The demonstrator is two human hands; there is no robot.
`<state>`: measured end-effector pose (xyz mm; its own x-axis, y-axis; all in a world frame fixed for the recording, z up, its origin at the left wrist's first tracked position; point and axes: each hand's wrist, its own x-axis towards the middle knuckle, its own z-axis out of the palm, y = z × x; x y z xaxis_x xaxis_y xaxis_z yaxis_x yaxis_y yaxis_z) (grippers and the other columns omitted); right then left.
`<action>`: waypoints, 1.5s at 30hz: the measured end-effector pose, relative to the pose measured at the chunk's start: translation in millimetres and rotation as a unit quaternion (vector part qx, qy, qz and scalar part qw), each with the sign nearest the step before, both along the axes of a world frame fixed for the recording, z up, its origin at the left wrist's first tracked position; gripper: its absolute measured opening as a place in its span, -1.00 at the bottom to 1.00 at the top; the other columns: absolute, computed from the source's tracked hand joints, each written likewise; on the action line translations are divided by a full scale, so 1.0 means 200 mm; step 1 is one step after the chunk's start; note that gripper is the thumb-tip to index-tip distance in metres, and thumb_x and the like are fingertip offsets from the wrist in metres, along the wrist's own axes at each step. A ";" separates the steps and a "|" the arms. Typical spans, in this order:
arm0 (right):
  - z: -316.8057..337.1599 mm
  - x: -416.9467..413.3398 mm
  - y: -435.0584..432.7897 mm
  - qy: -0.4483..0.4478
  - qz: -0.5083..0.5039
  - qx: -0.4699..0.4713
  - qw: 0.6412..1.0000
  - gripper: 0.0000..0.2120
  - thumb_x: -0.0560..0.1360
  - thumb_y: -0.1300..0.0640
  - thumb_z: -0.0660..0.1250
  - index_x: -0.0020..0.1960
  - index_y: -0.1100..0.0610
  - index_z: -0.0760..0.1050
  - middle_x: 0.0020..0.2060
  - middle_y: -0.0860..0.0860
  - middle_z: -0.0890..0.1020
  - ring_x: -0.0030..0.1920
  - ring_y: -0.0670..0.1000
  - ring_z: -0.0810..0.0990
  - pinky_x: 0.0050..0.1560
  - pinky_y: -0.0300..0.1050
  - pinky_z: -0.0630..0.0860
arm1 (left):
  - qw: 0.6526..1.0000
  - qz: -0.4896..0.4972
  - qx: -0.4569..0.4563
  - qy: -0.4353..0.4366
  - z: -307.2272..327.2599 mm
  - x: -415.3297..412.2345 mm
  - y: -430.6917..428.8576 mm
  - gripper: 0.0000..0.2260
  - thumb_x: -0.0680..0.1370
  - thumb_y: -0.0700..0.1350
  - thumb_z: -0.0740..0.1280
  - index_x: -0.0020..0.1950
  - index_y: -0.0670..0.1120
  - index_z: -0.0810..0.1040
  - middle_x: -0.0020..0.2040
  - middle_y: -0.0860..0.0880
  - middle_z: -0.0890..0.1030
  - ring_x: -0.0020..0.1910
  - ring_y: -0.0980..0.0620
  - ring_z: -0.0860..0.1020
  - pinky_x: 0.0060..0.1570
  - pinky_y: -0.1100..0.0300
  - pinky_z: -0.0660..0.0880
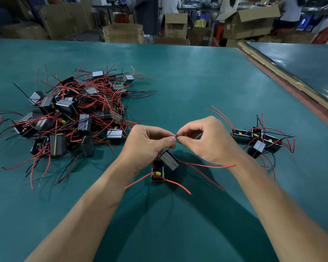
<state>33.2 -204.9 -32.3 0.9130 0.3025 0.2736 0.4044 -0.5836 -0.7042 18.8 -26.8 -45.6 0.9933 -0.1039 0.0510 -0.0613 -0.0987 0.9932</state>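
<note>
Status: both hands up over the near-middle of the table (197, 82), working one red lead (168, 149)

- left hand (148, 142): thumb and forefinger pinching the lead, other fingers curled under
- right hand (203, 140): thumb and forefinger pinching the very tip of the same lead, fingertips of the two hands almost touching
- the lead drops from the pinch to a grey-topped block (169, 160), which sits tilted, touching the open black case (157, 173) with a yellow part inside; case is on the table right under my left wrist
- other red leads (178, 184) from the unit trail loose toward the near edge, one runs off under my right wrist

Step, as I read it: dressing the lead end, looks like twisting the bare tip; can't see the strands, too small

Stock: tangled pile (74, 114) of the same units toward the left edge, small group (257, 138) toward the right edge, well apart from each other. My guess is right = done

Next move needs: left pinch as anchor so the block doesn't swing, right fingers rolling the tip only. Then the next loose lead, or the unit over to the right group. Risk: pulling too hard lifts the case and drags the other leads
</note>
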 end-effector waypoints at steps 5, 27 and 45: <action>0.02 0.00 0.01 0.087 -0.019 0.023 0.996 -0.83 0.44 0.20 0.46 -0.33 0.10 0.65 -0.44 -0.03 0.66 -0.43 -0.12 0.54 -0.30 -0.15 0.50 | 0.995 0.015 0.082 -0.063 -0.02 0.00 0.00 -0.84 0.47 -0.24 0.47 -0.25 0.00 0.71 -0.38 0.01 0.67 -0.46 0.15 0.51 -0.41 0.28 0.46; -0.02 0.03 -0.03 0.009 0.036 0.023 0.999 -0.92 0.40 0.14 0.50 -0.25 0.01 0.65 -0.37 -0.07 0.67 -0.34 -0.03 0.61 -0.25 -0.13 0.55 | 0.999 -0.003 -0.009 0.046 0.01 0.01 0.01 -0.85 0.52 -0.28 0.39 -0.24 -0.15 0.68 -0.39 -0.05 0.62 -0.51 0.10 0.32 -0.50 0.33 0.32; 0.03 0.02 -0.01 0.191 -0.013 0.114 0.975 -0.80 0.44 0.26 0.46 -0.36 0.16 0.60 -0.49 -0.01 0.59 -0.47 -0.06 0.51 -0.33 -0.16 0.51 | 0.985 -0.002 0.124 -0.117 -0.02 -0.02 -0.01 -0.83 0.47 -0.24 0.46 -0.25 0.02 0.69 -0.50 0.13 0.58 -0.57 0.25 0.39 -0.51 0.41 0.30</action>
<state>37.5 -206.6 -26.9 0.9679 0.2496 -0.0302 0.0749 -0.4011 -0.9130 15.3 -28.9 -49.3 0.9568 -0.1461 0.2515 -0.2870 -0.3354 0.8973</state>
